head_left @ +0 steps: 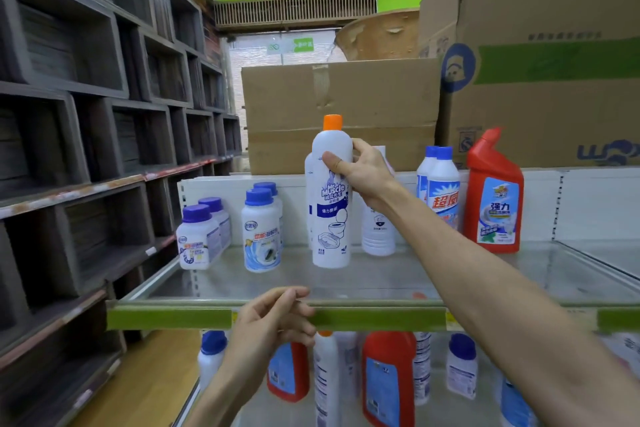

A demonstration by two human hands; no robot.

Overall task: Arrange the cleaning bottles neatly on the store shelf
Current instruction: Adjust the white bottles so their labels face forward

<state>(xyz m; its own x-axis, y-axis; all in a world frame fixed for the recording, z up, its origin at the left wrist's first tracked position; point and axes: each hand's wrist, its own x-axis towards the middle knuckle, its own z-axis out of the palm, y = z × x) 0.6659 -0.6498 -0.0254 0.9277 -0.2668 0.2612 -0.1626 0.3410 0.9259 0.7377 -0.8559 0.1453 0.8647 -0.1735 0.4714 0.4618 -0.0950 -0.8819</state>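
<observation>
My right hand (363,172) grips the upper body of a tall white bottle with an orange cap (331,211), upright, its base at the middle of the upper glass shelf (398,282). A second white bottle stands hidden right behind it. My left hand (273,319) hovers empty with curled fingers in front of the shelf's green front rail (166,317). On the shelf stand two short purple-capped bottles (197,239) at the left, blue-capped bottles (261,236) beside them, a clear white bottle (378,232) behind my wrist, blue-capped white bottles (441,191) and a red angled-neck bottle (493,198) at the right.
The lower shelf holds red bottles (388,381), white bottles (325,378) and blue-capped ones (460,367). Cardboard boxes (339,104) sit on top behind the shelf, a larger box (554,62) at the right. Dark wooden cubbies (86,114) line the left of the aisle.
</observation>
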